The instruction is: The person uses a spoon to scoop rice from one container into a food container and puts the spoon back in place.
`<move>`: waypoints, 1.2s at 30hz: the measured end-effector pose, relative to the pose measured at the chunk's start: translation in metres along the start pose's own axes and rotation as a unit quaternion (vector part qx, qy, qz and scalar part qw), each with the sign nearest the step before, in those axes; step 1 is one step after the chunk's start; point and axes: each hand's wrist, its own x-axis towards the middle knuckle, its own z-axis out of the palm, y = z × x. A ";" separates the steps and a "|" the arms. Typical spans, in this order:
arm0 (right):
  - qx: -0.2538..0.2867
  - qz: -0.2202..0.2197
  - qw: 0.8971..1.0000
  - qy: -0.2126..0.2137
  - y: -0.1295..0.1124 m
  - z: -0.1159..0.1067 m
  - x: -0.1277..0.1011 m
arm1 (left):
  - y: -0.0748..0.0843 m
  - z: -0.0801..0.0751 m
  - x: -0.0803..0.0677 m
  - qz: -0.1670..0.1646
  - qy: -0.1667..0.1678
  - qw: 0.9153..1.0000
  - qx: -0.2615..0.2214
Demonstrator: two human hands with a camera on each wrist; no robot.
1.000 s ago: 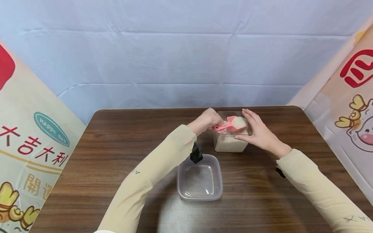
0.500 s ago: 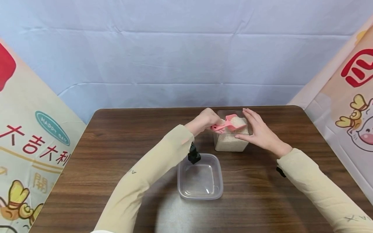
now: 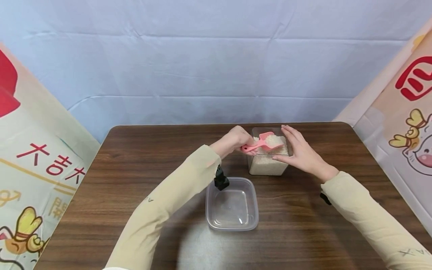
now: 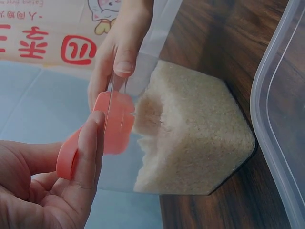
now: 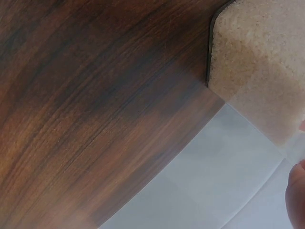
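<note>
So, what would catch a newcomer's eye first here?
The pink scoop, heaped with rice, held by the left hand over the clear rice container at the table's far side. The right hand steadies that container; an empty plastic tub sits nearer.

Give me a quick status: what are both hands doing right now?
Left hand grips pink scoop, loaded with rice, over the rice container. Right hand steadies that container. Clear tub empty; nothing in the way.

On the brown wooden tabletop (image 3: 135, 168), the tall clear rice-filled container (image 3: 266, 165) stands far right of the nearer empty clear plastic tub (image 3: 232, 204).
</note>
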 end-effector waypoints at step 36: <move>0.000 0.006 1.000 -0.005 0.001 0.000 0.000 | -0.007 -0.007 -0.004 -0.012 -0.025 0.999 -0.041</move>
